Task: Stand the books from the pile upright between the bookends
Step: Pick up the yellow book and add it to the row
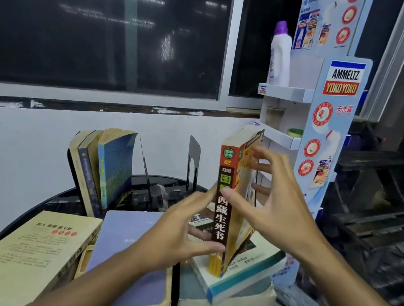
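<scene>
Item: red-spined book (pixel 223 204), upright, its lower edge resting on a teal-edged book (pixel 242 273) that tops the pile on the round black bench (pixel 27 210).

Left hand (pixel 178 231): fingers (pixel 210 246) closed against the spine and near cover, thumb low on the spine.

Right hand (pixel 274 204): fingers (pixel 264 154) spread wide over the far cover, thumb pressed on the spine; the book is pinched between both hands.

Beyond the left fingers: three leaning books (pixel 103 166) propped against a black bookend (pixel 145 162); a second bookend (pixel 192 163) stands apart, with a gap between them.

Below the left wrist: a lavender book (pixel 127 247) and a cream book (pixel 29 250), lying flat.

Beyond the right fingers: a white display rack (pixel 333 120).
</scene>
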### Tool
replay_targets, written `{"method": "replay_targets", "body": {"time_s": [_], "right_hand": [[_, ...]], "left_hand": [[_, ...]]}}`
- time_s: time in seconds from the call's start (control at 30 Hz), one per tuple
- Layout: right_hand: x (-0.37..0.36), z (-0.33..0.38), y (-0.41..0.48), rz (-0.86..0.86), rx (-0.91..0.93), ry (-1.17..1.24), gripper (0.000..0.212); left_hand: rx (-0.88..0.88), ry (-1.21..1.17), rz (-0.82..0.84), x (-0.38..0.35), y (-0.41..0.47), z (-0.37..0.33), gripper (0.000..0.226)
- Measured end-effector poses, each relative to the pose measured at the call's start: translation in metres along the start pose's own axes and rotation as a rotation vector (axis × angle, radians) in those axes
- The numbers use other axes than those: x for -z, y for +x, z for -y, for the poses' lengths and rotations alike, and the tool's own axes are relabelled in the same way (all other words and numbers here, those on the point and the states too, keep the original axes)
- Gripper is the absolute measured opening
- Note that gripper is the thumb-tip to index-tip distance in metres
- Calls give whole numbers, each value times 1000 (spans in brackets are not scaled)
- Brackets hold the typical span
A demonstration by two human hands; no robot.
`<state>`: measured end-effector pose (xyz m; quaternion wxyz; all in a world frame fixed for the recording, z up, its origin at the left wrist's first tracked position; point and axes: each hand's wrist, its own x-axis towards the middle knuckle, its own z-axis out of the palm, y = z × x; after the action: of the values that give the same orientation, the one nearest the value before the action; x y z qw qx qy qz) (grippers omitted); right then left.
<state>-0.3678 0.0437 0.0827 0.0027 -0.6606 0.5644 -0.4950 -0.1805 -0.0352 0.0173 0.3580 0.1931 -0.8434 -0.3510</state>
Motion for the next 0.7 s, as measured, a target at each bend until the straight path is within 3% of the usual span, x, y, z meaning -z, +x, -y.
{"method": "replay_targets", "body": {"time_s": [0.2,0.33,0.7], "right_hand": [[27,6,-18,30,-8,2,69],[32,13,-21,-69,-37,-156,69],[41,19,-15,-163,-75,-392,32]], "left_hand": [[2,29,9,-32,6,-6,107],[-15,98,-38,-51,11,-13,108],[-14,110,-97,-72,15,-17,109]]}}
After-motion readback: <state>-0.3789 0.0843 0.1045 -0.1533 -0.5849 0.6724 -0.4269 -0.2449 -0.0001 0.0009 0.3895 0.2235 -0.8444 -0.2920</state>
